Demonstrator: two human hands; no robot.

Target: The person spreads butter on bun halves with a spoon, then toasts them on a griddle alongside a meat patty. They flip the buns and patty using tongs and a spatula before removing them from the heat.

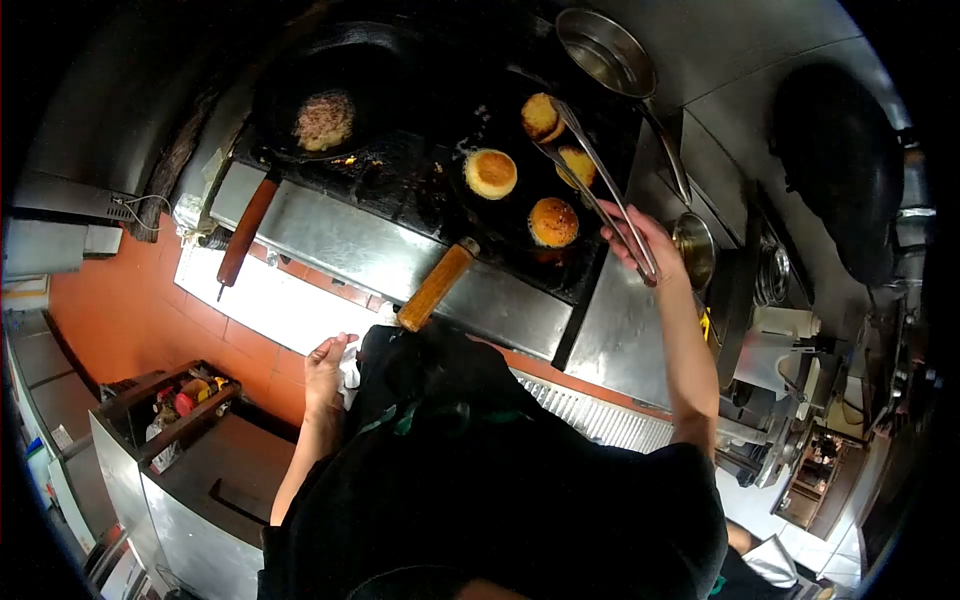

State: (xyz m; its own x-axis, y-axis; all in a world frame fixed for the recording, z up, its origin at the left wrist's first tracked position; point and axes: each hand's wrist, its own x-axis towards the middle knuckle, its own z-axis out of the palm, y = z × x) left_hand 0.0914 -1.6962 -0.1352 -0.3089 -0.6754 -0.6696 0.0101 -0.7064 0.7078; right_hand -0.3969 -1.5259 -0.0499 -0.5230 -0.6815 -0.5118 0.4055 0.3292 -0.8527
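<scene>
Metal tongs (604, 163) are gripped in my right hand (648, 246), their tips over the toasted bun half (541, 118) at the back of a dark pan. Another bun half (575, 167) lies partly behind the tongs' arms. Nearer to me in that pan are a browned bun half (490, 174) and a glossy bun top (553, 222). The pan's wooden handle (438, 284) points toward my body. Down by my apron, my left hand (322, 376) is closed on a crumpled white cloth (350, 370).
A patty (324, 121) sits in a black pan at the left, its brown handle (248, 230) jutting past the steel stove edge (330, 232). Back right is a steel saucepan (605, 52); a metal bowl (693, 248) stands beside my right hand. A bottle crate (185, 400) is lower left.
</scene>
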